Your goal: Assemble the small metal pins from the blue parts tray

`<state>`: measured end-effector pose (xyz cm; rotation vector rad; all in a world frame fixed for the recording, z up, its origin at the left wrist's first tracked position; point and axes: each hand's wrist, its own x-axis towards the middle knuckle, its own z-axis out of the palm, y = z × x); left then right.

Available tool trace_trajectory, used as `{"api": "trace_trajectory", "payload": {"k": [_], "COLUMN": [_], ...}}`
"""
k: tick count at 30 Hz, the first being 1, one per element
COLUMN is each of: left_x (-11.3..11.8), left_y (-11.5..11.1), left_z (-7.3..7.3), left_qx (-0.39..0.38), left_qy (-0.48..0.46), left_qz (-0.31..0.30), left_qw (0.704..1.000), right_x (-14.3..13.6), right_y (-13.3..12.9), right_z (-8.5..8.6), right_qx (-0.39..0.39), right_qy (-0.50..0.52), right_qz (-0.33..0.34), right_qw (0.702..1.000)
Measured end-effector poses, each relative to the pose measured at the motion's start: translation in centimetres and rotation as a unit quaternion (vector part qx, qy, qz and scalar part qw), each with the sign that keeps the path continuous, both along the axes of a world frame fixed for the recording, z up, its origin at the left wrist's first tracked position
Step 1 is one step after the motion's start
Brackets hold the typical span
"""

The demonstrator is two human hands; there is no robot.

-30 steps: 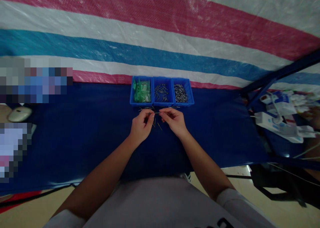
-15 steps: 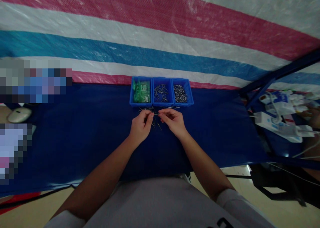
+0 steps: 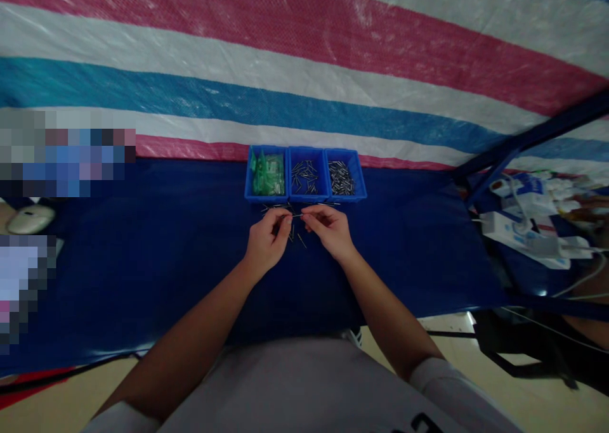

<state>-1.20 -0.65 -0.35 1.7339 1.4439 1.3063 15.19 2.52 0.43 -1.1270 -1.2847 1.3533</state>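
Between my two hands spans a thin, shiny metal rod (image 3: 297, 215), too small to tell its exact kind. My left hand (image 3: 267, 239) pinches one end with thumb and fingertips, and my right hand (image 3: 332, 231) pinches the other. Below and behind the fingertips lie several similar thin rods (image 3: 302, 240) on the blue table. Just beyond my hands stand three blue bins in a row. Green plastic packets (image 3: 269, 174) fill the left bin, loose thin metal parts (image 3: 304, 174) lie in the middle bin, and a denser heap of short metal parts (image 3: 341, 178) is in the right one.
The blue tabletop (image 3: 157, 249) runs wide to both sides, with a striped plastic sheet (image 3: 285, 59) hanging behind it. At the right, past a dark metal frame, lie a white power strip (image 3: 518, 236) and cables. A pale computer mouse (image 3: 31, 219) rests at the left.
Both hands keep their pinch on the rod in nearly the same spot. The whole view has shifted very slightly; the rod's angle looks a little flatter.
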Motion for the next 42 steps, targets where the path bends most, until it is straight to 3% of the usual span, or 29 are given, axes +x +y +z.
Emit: {"api": "trace_trajectory", "payload": {"k": [42], "left_x": [-0.12], "left_y": [0.15], "left_z": [-0.33], "left_qx": [-0.001], "left_qy": [0.016], "left_qz": [-0.001], "left_qw": [1.000], "right_x": [0.09], "right_y": [-0.10], "right_z": [0.28], "right_qx": [-0.007], "right_qy": [0.005], "right_qz": [0.008], "right_qw": [1.000]}}
